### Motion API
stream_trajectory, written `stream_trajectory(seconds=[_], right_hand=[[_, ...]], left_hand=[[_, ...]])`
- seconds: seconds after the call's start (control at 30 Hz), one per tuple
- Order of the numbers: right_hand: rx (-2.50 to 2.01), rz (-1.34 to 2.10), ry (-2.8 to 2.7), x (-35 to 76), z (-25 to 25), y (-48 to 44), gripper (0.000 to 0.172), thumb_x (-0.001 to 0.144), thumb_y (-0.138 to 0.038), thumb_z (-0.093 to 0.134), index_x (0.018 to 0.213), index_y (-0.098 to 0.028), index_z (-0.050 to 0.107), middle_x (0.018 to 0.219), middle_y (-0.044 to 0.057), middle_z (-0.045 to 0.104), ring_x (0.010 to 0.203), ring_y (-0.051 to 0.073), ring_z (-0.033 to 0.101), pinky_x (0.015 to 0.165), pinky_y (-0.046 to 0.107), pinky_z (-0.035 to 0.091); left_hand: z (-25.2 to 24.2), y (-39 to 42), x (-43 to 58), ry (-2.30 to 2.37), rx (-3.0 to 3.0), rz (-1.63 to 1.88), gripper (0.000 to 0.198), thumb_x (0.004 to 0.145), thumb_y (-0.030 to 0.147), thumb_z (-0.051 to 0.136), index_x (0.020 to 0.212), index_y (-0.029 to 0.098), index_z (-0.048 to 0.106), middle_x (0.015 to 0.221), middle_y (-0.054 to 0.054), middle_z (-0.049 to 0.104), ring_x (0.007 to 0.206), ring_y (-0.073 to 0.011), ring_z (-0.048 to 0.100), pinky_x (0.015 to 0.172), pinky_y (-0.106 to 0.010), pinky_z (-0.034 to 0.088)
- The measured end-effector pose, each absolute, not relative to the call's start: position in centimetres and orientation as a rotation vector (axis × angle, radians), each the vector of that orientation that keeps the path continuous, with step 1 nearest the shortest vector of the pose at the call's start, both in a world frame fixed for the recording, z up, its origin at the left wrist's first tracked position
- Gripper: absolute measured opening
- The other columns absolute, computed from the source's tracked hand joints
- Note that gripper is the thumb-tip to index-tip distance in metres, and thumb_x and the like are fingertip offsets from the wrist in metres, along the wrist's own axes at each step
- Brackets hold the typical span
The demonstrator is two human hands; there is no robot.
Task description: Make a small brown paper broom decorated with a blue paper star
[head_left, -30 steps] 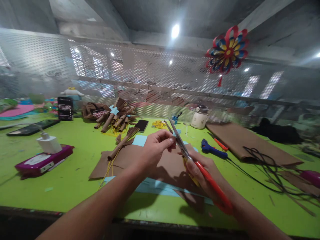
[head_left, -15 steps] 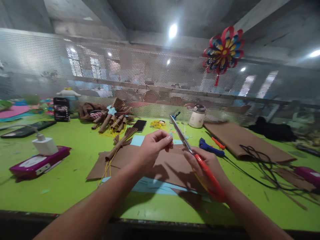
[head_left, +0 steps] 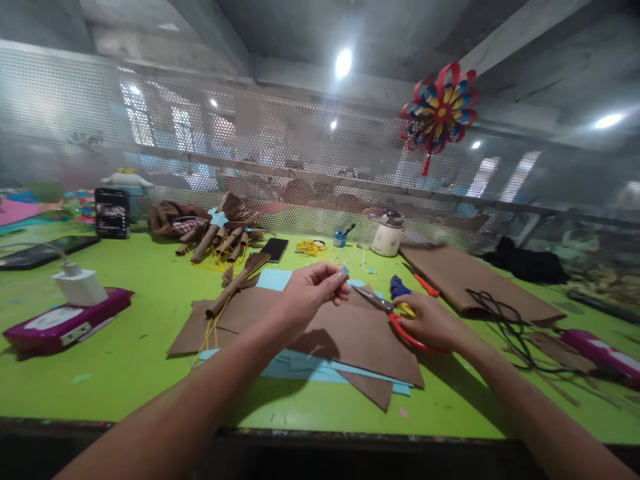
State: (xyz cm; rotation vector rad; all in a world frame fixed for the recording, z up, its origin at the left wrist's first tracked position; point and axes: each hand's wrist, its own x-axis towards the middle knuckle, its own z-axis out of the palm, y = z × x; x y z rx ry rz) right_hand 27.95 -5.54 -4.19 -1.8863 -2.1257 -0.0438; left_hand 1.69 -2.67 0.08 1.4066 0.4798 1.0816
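Note:
My left hand [head_left: 317,283] is closed in a pinch on a tiny light blue piece of paper [head_left: 345,270], held above the brown paper. Lower and to the right, my right hand [head_left: 430,320] grips scissors [head_left: 410,333] with red handles, their blades pointing left over the edge of the brown paper [head_left: 350,330]. Light blue sheets [head_left: 305,367] stick out from under the brown paper. Just behind my right hand lies a blue glue gun [head_left: 399,285], partly hidden by the fingers. A rolled brown paper bundle [head_left: 233,293] with yellow string rests left of my left hand.
More bundles [head_left: 205,243] with a blue star lie at the back left, near a phone [head_left: 276,250]. A jar [head_left: 340,238], yellow string [head_left: 311,247] and a white pot [head_left: 387,237] stand behind. Folded brown paper [head_left: 465,280] and black cable [head_left: 500,320] occupy the right; a purple power strip [head_left: 70,327] the left.
My right hand has lowered the scissors to the right, from upright near the left hand to nearly flat by the glue gun. The left hand keeps its pinch in nearly the same place.

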Motion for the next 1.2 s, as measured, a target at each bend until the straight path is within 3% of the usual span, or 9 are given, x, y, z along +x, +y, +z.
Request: stream_trajectory(seconds=[0.2,0.37,0.6,1.2], right_hand=[[-1.754,0.049,-2.061,26.9,-2.1,-7.1,0.029,0.076,-0.038,0.054,0.092,-0.017,0.067,0.092,0.011,0.066,0.083,0.023,0.059,0.075,0.036,0.044],[-1.248,0.643,-1.89,21.8,1.6,-8.0,0.029,0.082,-0.038,0.049,0.093,-0.016,0.065,0.081,0.005,0.065,0.073,0.015,0.059,0.067,0.03,0.048],[-1.124,0.926,-1.782,19.4,1.8,-7.0,0.022,0.076,-0.023,0.054,0.092,-0.014,0.066,0.074,0.004,0.064,0.068,0.012,0.056,0.06,0.026,0.047],[-1.059,0.88,-1.658,19.2,-0.7,-6.6,0.016,0.076,-0.024,0.056,0.084,-0.014,0.064,0.069,0.003,0.064,0.062,0.011,0.056,0.057,0.025,0.044]], left_hand=[[-0.5,-2.6,1.9,0.444,1.371,0.973,0.019,0.073,0.031,0.064,0.075,0.012,0.059,0.068,-0.003,0.058,0.06,-0.0089,0.051,0.056,-0.022,0.038],[-0.9,-2.9,2.1,0.404,1.309,0.831,0.018,0.073,0.029,0.065,0.075,0.011,0.062,0.067,-0.003,0.057,0.059,-0.0077,0.049,0.057,-0.021,0.037],[-0.9,-2.8,2.0,0.405,1.296,0.777,0.016,0.075,0.027,0.064,0.074,0.011,0.063,0.066,-0.003,0.057,0.058,-0.0071,0.049,0.058,-0.022,0.037],[-1.0,-3.1,2.7,0.55,1.445,0.795,0.017,0.075,0.027,0.062,0.072,0.01,0.062,0.065,-0.001,0.06,0.058,-0.0074,0.051,0.062,-0.024,0.04]])
